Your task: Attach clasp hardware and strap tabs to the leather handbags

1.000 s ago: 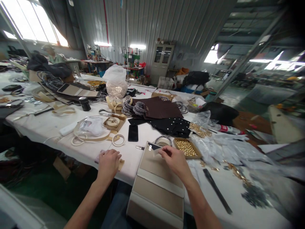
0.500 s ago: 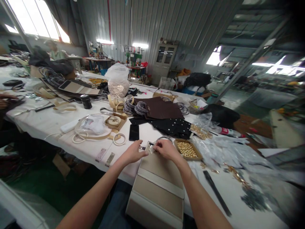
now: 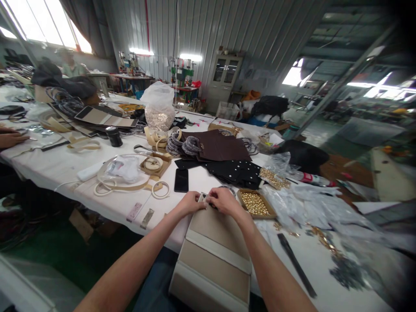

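Observation:
A beige panelled bag [image 3: 216, 255] with paler bands lies across my lap, its far end at the table edge. At that far end is a small pale tab [image 3: 203, 197] with a dark part. My left hand [image 3: 191, 203] pinches the tab from the left, thumb toward the bag. My right hand [image 3: 223, 201] is closed at the tab's right side, fingertips bent together and close to the left thumb. The fingers hide most of the tab, and any smaller piece between them cannot be made out.
Right of my hands stands a box of gold studs [image 3: 256, 203]; a black strap [image 3: 296, 264] lies nearer. Beyond are a phone [image 3: 181, 180], tape rolls [image 3: 160, 190], black dotted fabric [image 3: 224, 173] and brown panels [image 3: 224, 146]. Another person's hand [image 3: 12, 138] is at far left.
My left hand's fingers, spread apart before, have closed on the tab. My right hand has moved slightly left, bringing both hands closer. The view has shifted a little.

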